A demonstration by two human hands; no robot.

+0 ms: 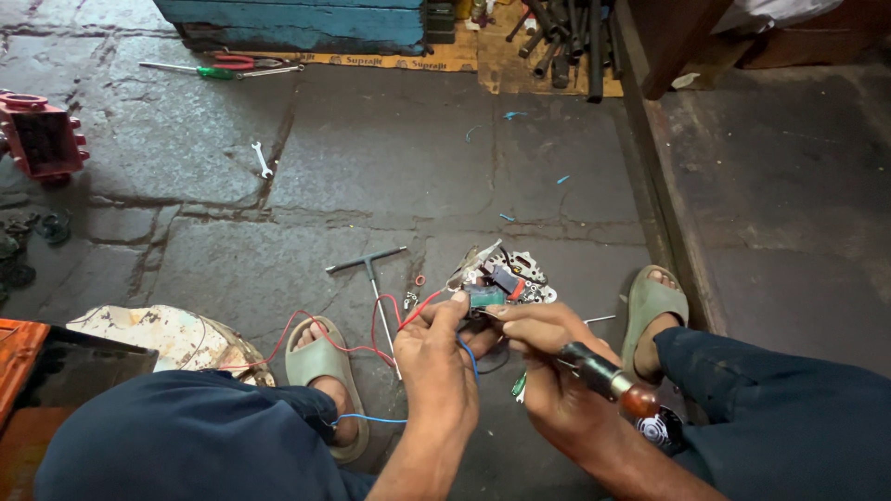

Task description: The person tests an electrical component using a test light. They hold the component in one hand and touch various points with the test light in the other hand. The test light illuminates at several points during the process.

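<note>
Down on the stone floor (390,158) we go, the person squatting in pale green sandals, both hands meeting over a small metal assembly (506,276) that sits low between the feet. The left hand (436,348) is closed in a pinch, thumb and fingers on a red wire (311,327) that loops away to the left across the floor; a blue wire (371,419) trails below the wrist. The right hand (548,357) is wrapped around a dark-handled tool with a reddish-brown butt (603,376), its working end hidden behind the fingers and aimed at the green-and-blue part of the assembly (whether the tip touches, I cannot tell).

Just left of the assembly lies a T-handle wrench (371,269), flat on the floor. Farther off, a small open-ended spanner (263,160), and up near the blue box (297,23) a pair of red-handled pliers (243,63) beside a green-handled screwdriver (200,70). At far left, a red metal block (39,134).
</note>
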